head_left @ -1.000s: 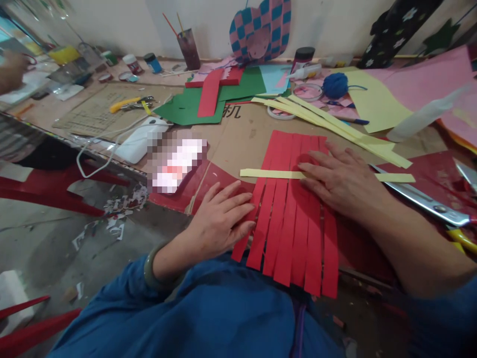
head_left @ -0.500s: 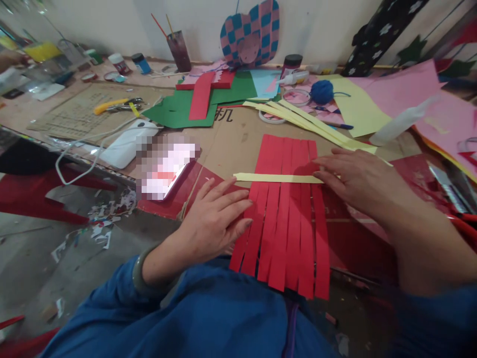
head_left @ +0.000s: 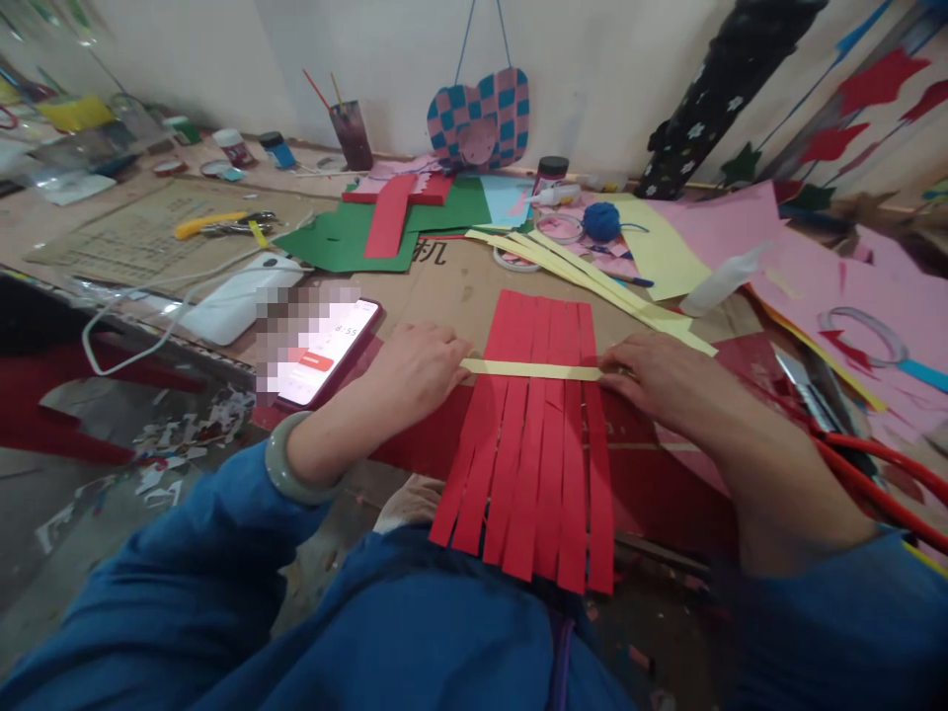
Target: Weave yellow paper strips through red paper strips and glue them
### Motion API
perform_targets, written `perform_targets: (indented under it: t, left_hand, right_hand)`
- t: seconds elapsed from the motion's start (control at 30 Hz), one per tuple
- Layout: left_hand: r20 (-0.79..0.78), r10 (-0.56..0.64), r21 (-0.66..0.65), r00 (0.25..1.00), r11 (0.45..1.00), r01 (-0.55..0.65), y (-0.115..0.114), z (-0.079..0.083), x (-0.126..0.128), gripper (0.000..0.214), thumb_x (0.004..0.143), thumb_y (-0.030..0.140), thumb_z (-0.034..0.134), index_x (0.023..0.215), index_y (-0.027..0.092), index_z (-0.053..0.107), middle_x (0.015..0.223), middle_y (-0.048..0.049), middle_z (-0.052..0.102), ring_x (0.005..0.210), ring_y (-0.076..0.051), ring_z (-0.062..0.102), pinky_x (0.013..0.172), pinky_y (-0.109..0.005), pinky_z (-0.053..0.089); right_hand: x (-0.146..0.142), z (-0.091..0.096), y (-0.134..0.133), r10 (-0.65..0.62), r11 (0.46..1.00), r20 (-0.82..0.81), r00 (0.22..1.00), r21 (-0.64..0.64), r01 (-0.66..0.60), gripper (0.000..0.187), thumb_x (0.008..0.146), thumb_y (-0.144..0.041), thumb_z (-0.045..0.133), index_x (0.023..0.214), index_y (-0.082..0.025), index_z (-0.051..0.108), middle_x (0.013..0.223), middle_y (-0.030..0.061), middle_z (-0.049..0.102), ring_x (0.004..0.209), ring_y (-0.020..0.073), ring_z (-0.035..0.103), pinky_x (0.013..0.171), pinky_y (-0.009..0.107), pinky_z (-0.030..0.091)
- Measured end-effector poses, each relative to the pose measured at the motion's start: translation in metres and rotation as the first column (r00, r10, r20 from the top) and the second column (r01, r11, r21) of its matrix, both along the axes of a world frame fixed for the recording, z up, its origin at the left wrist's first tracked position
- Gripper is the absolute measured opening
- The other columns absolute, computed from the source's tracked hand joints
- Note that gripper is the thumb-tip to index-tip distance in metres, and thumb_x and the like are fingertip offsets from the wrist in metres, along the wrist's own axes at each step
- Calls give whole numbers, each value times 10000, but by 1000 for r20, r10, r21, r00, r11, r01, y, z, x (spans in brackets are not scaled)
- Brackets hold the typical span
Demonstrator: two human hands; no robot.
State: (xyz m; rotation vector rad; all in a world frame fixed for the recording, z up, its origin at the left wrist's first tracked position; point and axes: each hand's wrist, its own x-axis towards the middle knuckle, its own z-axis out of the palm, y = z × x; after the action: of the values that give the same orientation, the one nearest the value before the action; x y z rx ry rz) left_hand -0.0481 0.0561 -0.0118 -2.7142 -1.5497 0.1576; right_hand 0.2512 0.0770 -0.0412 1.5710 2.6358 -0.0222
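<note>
One worktable (head_left: 37, 219), partly covered with brown cardboard (head_left: 459, 301). Laid on top: slit red sheet (head_left: 546, 474), its near ends extended past the edge; phone (head_left: 333, 346), screen lit; yellow-handled tool (head_left: 211, 226); green paper (head_left: 341, 242). Floor (head_left: 244, 484): littered with paper scraps (head_left: 167, 462).

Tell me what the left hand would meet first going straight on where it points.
The left hand is at the end of the yellow strip; straight on, it would likely meet the slit red paper, though depth is unclear.
</note>
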Motion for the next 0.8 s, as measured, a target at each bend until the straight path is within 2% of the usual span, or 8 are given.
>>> perform_targets:
  t: [0.23,0.47,0.63,0.8]
  left_hand:
    - [-1,-8,-71,1000,997,8,11,-2,2,286,983,263,464,1072,159,715,964,-100,682,967,-239,638,817,-328,456]
    - [89,-15,-120,996,992,25,21,-2,0,226,945,222,500,991,127,700,999,-105,662,988,-233,624,857,-323,449]
    - [139,-14,-121,990,992,31,24,-7,-4,214,919,198,493,939,146,700,991,-94,661,968,-225,624,864,-328,452]
    - [153,-32,-123,988,991,51,26,-9,-4,258,899,206,491,1061,162,687,1012,-89,687,984,-225,625,837,-319,456]
  right_hand:
    - [-4,3,-1,-20,999,-20,1000,-38,20,271,890,-312,469,887,-203,717,933,81,732,937,250,653,826,375,477]
    - [-9,7,-2,-94,992,8,996,-85,95,230,886,-287,491,902,-211,707,965,92,730,986,263,646,820,366,470]
    - [-10,11,-3,-136,986,-7,991,-100,135,201,875,-278,509,917,-215,695,966,87,727,941,262,646,759,354,455]
    - [-8,8,-1,-122,985,-45,991,-124,116,190,871,-268,520,910,-210,697,962,86,728,947,250,645,773,346,451]
